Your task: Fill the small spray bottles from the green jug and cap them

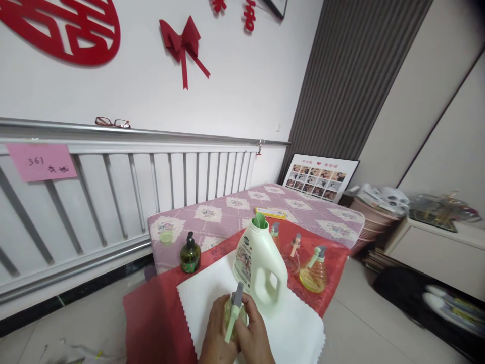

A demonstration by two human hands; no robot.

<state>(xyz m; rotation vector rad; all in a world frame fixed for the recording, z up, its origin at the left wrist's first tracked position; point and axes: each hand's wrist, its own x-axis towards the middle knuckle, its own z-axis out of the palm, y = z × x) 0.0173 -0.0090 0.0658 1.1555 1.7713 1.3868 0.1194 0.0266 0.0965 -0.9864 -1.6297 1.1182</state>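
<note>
Both my hands are wrapped round a small clear pump bottle (234, 316) with a pale green and grey pump head, held low over the white mat (197, 303). My left hand (216, 331) grips its left side, and my right hand (254, 328) closes on its right side. Just beyond my hands stands a large pale green jug (265, 263) with a handle, its mouth uncapped and showing green inside. How much liquid the held bottle contains is hidden by my fingers.
Right of the jug stand a bottle with yellow liquid (313, 275), a pink-topped pump bottle (293, 255) and another pump bottle (275, 233). A dark green pump bottle (190, 255), a green cap (165, 236) and a yellow box (270, 213) lie around. A radiator (174, 177) lines the wall.
</note>
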